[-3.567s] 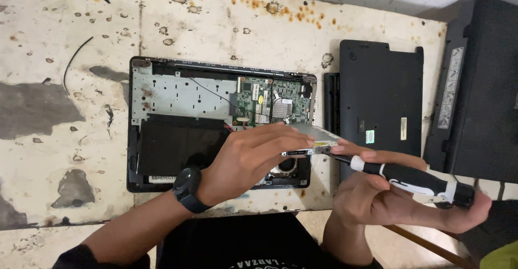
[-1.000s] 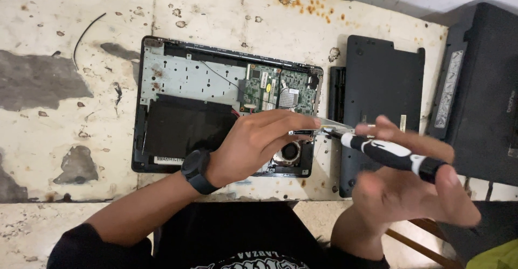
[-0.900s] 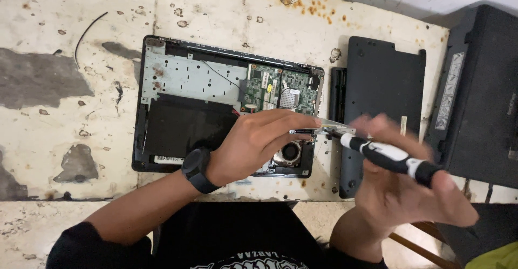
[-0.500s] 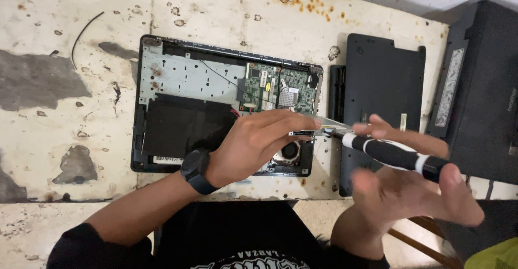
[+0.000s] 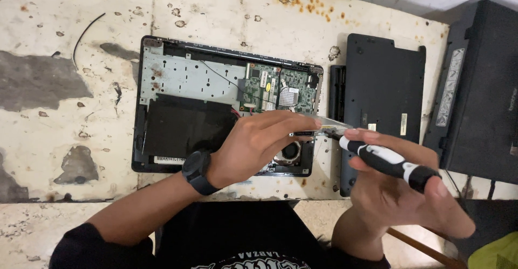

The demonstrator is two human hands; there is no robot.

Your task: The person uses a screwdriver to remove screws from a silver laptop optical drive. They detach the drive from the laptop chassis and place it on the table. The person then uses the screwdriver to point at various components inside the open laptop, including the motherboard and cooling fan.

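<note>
Table (image 5: 65, 26), white, stained and chipped, carries everything, and the opened laptop (image 5: 226, 104) lies at its middle with its insides up. Beyond the laptop's right edge rests a black bottom cover (image 5: 386, 80), and well past that, at the table's far right, a second black machine (image 5: 480, 85). Inside the laptop, a flat black battery (image 5: 183, 131) fills the lower left, a grey metal plate (image 5: 189, 77) sits above it, and a green circuit board (image 5: 278, 88) takes the upper right. A round fan (image 5: 288, 153) shows at the laptop's lower right corner, partly hidden. Left hand (image 5: 259, 139), with a dark watch (image 5: 197, 169) on its wrist, lies across the laptop's lower right part; its fingers are pressed together and pinch a thin silver piece (image 5: 332, 124) at the laptop's right edge. Right hand (image 5: 402, 193) hovers just outside that edge, fingers loosely spread, with a black-and-white screwdriver (image 5: 386, 161) resting across them, its tip (image 5: 332, 134) touching or just beside the silver piece. A thin black wire (image 5: 83, 32) curves on the table left of the laptop.
</note>
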